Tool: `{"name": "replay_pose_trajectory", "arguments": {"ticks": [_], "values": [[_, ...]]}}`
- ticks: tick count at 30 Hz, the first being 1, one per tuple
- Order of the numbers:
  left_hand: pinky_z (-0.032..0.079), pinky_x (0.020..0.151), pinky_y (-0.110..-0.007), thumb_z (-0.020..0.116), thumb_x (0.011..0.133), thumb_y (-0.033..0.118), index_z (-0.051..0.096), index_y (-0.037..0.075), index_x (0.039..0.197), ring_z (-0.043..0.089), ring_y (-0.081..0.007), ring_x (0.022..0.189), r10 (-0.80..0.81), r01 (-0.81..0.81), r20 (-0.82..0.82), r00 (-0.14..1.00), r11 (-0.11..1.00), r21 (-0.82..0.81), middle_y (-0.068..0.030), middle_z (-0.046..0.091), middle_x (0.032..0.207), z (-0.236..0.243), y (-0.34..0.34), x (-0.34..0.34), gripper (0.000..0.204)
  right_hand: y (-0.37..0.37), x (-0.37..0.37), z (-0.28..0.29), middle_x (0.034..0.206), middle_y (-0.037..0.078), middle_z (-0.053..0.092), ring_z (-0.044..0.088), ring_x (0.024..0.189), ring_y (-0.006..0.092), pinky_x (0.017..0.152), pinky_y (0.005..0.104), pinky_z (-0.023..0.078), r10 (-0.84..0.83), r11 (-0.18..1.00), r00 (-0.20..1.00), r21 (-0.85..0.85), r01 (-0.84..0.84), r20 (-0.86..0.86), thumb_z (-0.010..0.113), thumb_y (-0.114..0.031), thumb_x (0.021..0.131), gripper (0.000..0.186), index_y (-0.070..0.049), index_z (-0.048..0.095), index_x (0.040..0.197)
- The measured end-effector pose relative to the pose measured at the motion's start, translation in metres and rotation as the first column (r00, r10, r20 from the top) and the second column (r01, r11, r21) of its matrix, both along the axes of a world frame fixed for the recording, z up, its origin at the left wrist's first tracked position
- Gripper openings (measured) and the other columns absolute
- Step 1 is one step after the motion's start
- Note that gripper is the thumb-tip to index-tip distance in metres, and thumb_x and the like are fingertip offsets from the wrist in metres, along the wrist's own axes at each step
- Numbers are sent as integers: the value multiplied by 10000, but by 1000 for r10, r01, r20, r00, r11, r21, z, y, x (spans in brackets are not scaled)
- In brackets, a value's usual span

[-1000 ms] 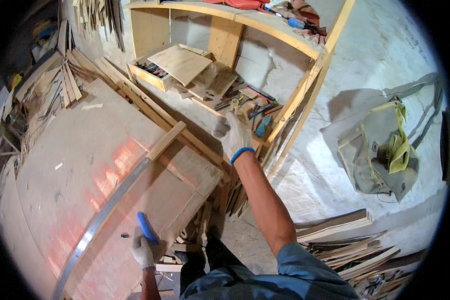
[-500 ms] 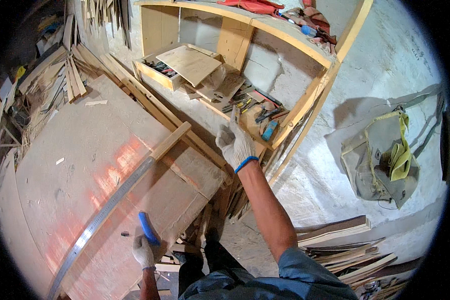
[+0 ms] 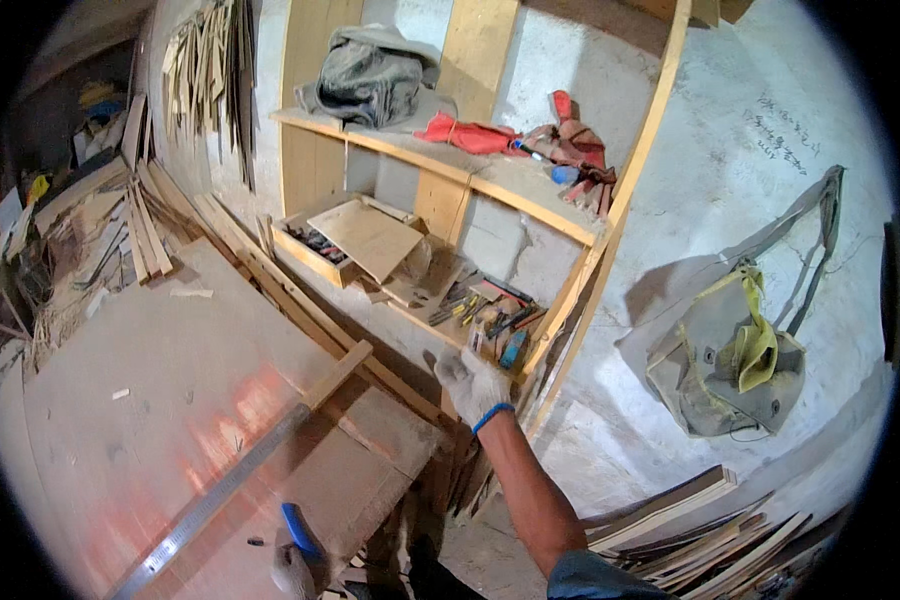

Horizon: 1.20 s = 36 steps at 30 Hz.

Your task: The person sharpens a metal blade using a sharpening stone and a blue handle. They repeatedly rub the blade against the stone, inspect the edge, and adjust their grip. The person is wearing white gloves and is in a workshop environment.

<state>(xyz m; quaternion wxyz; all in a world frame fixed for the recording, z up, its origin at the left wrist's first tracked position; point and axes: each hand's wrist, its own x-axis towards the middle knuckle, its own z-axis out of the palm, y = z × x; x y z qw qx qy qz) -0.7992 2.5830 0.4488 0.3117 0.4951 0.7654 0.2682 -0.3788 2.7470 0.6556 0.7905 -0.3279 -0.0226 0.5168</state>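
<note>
My right hand [image 3: 467,385] wears a white knit glove with a blue cuff. It is raised at the front edge of the lower shelf [image 3: 410,310], fingers curled round a small object I cannot make out, near assorted hand tools [image 3: 465,305] and a light blue item [image 3: 513,349]. At the bottom, my gloved left hand [image 3: 292,568] is closed on a blue-handled tool [image 3: 298,525] over the worn board [image 3: 140,400]. A long metal rule [image 3: 200,520] lies diagonally on that board, beside a wooden batten [image 3: 340,372].
The wooden shelving [image 3: 665,70] holds a grey cloth bundle [image 3: 365,85], red cloths [image 3: 460,130] and an open drawer [image 3: 305,257] under a plywood panel. A canvas bag [image 3: 720,370] hangs at right. Wood strips stand at left [image 3: 210,80] and lie stacked at lower right [image 3: 670,520].
The view has tilted upward, bringing the upper shelf and its grey bundle into frame. My right hand stays at the lower shelf, shifting slightly; my left hand stays low by the board.
</note>
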Motion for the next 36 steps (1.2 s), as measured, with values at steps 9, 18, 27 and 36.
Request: {"name": "replay_pose_trajectory", "arguments": {"ticks": [9, 18, 27, 36], "values": [[534, 778, -471, 526, 942, 376, 719, 62, 1111, 701, -385, 896, -42, 42, 3, 999, 997, -64, -207, 723, 992, -14, -2, -6, 406, 12, 17, -30, 998, 161, 671, 653, 835, 285, 785, 489, 580, -132, 989, 991, -74, 129, -37, 531, -245, 1036, 204, -43, 554, 1023], [526, 822, -459, 519, 963, 372, 701, 49, 1132, 687, -378, 958, -55, 55, 35, 998, 998, 4, -201, 712, 1076, -12, -8, -5, 407, -2, 13, -30, 888, 125, 676, 630, 671, 248, 602, 411, 531, 47, 996, 937, -90, -16, 346, 574, -308, 1011, 267, -44, 589, 1046], [517, 779, -427, 506, 980, 289, 683, 7, 1079, 661, -339, 827, -47, 31, 167, 985, 995, 96, -191, 707, 944, -34, -10, -10, 347, -28, -20, -10, 858, 112, 693, 666, 688, 218, 571, 392, 566, 256, 967, 919, -99, -237, 301, 598, -237, 1001, 236, -49, 632, 1138], [519, 762, -458, 499, 968, 333, 703, 2, 1024, 676, -373, 879, -53, 44, 97, 994, 995, 89, -229, 704, 937, -11, -23, -6, 393, -130, -85, -109, 873, 81, 694, 651, 676, 193, 635, 336, 554, 767, 603, 616, -528, -598, 178, 625, -270, 977, 220, -54, 665, 976]]}}
